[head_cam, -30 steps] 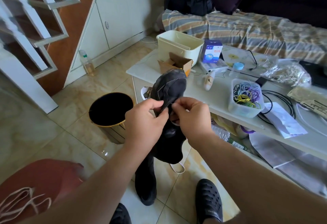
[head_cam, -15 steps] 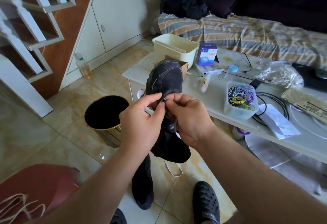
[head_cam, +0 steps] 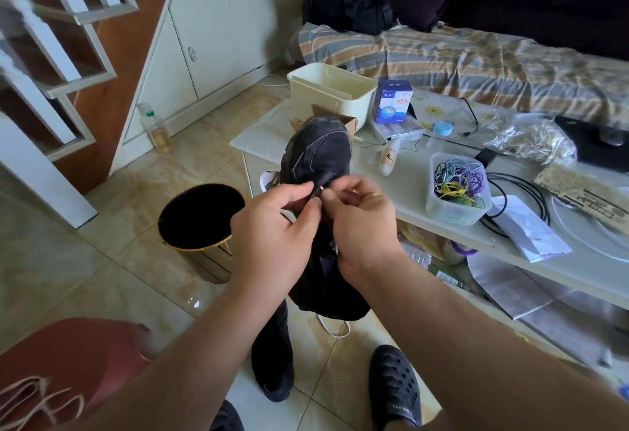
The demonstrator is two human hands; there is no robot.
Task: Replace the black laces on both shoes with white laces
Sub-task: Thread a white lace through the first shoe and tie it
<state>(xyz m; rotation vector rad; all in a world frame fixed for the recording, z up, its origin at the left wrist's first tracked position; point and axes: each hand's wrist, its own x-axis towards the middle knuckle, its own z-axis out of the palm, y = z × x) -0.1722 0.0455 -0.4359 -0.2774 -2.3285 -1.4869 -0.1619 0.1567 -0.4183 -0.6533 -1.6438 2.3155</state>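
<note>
Both hands are raised in front of the counter [head_cam: 401, 192], working at the dark shoe [head_cam: 320, 158], which is held toe-up in the air between them. The left hand [head_cam: 275, 230] pinches the shoe's edge near the eyelets with thumb and forefinger; the right hand [head_cam: 360, 212] pinches a white lace [head_cam: 321, 189] tip at the same spot, fingers curled. A loop of that lace hangs below the shoe's heel. A second dark shoe [head_cam: 274, 359] stands on the floor beneath. On the counter, a clear plastic tub [head_cam: 456, 212] holds a tangle of coloured wires, purple, yellow, green and grey. Behind the shoe sits a cream bin [head_cam: 332, 90]; its contents cannot be seen. A round black wastebasket [head_cam: 200, 216] with a gold rim stands on the floor to the left, its inside dark.
</note>
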